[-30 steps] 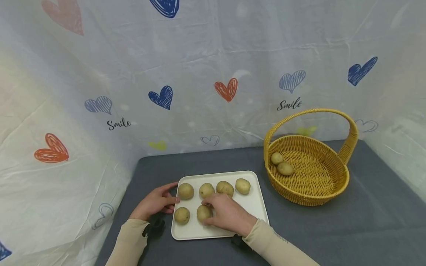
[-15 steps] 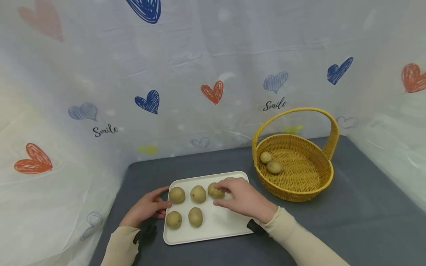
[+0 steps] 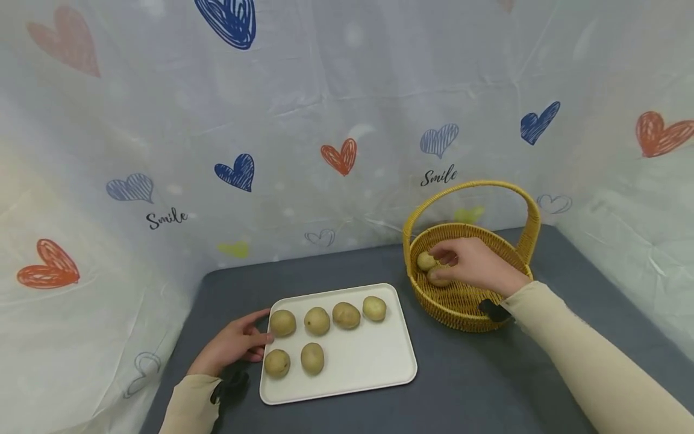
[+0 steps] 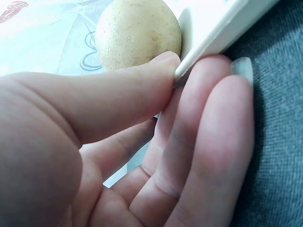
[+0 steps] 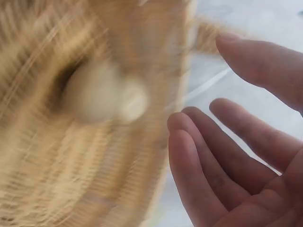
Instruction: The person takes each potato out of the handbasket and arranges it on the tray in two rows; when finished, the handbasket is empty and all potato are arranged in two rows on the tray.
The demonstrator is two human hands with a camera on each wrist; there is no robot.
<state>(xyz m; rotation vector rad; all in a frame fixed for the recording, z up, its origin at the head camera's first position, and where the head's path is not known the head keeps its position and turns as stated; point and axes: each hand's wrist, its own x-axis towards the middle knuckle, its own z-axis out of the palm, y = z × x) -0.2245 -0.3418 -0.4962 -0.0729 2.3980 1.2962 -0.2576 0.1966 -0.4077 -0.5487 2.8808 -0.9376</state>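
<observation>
My left hand (image 3: 230,345) pinches the left rim of a white rectangular tray (image 3: 371,355); in the left wrist view the thumb lies over the rim, with fingers against the other side. Several potatoes sit on the tray, among them a potato (image 3: 312,358) in the front row and a potato (image 3: 375,308) at the back right. My right hand (image 3: 477,265) hovers over a yellow wicker basket (image 3: 461,321), fingers loosely bent and apart, holding nothing. Two potatoes lie at the basket's left side: one potato (image 3: 426,261) and a second potato (image 3: 438,277), partly hidden by the hand.
The basket's tall arched handle (image 3: 472,184) rises over it. A dark grey cloth (image 3: 336,265) covers the table. Behind stands a pale curtain (image 3: 287,108) printed with hearts, and it also closes off both sides.
My right hand has moved from the tray up and right to above the basket, leaving the front-row potato on the tray. The left hand keeps its place at the tray's rim. The head view has shifted.
</observation>
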